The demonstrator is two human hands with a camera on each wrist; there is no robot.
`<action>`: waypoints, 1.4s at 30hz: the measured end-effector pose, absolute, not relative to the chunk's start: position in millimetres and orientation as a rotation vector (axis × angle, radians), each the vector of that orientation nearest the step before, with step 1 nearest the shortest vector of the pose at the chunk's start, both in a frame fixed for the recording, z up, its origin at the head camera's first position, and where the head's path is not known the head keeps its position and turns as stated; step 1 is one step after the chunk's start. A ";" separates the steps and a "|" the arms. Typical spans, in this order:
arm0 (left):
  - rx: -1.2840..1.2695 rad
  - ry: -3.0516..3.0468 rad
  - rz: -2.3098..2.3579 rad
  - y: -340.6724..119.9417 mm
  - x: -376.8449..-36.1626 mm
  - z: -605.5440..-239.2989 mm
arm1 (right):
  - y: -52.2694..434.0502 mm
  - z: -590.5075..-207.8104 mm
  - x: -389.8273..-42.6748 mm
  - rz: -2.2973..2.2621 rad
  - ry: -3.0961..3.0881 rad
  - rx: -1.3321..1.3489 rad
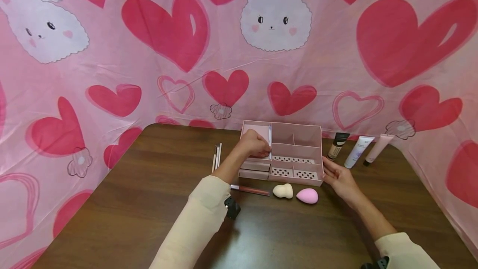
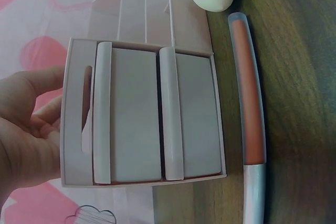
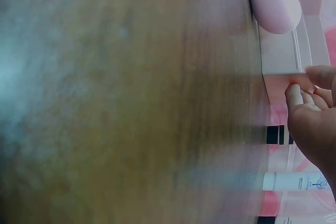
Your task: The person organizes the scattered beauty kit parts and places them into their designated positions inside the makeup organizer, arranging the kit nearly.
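A pink desk organiser (image 1: 298,175) stands at the middle of the brown table, with two small drawers (image 2: 134,114) on its left front. My left hand (image 1: 257,146) hovers over its back left compartment, fingers curled, pinching a slim pale stick (image 1: 270,137) that stands upright there. In the left wrist view that hand (image 2: 23,129) lies beside the organiser's slotted side wall (image 2: 79,124). My right hand (image 1: 334,172) rests its fingers against the organiser's right front corner; its fingertips (image 3: 294,95) touch the pink edge.
In front of the organiser lie a lip gloss tube (image 1: 249,190), a beige sponge (image 1: 282,191) and a pink sponge (image 1: 307,195). Slim brushes (image 1: 217,157) lie to its left. Three cosmetic tubes (image 1: 359,151) lie to its right. A heart-patterned cloth (image 1: 186,53) hangs behind.
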State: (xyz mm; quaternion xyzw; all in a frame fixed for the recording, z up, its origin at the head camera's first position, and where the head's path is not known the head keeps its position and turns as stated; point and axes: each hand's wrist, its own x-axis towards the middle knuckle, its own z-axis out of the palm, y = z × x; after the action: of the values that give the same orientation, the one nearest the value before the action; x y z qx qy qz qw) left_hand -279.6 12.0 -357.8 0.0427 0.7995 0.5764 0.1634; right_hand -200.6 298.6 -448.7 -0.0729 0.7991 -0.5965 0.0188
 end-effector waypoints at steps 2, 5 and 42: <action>0.125 2.278 1.643 11.8 -279.3 -357.3 | 298.8 -448.5 -200.3 -1.848 2.485 -0.221; 0.130 2.276 1.646 11.1 -277.8 -356.3 | 299.1 -448.7 -200.0 -1.843 2.493 -0.213; 0.245 2.225 1.847 -38.1 -263.9 -338.2 | 298.0 -451.3 -199.7 -1.904 2.489 -0.316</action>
State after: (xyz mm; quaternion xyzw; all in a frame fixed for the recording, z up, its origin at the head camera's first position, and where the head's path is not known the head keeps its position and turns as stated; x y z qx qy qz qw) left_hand -263.9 -38.1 -338.2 0.0837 0.7613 0.6318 0.1196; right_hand -199.7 298.0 -451.3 -0.1004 0.7903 -0.6044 -0.0041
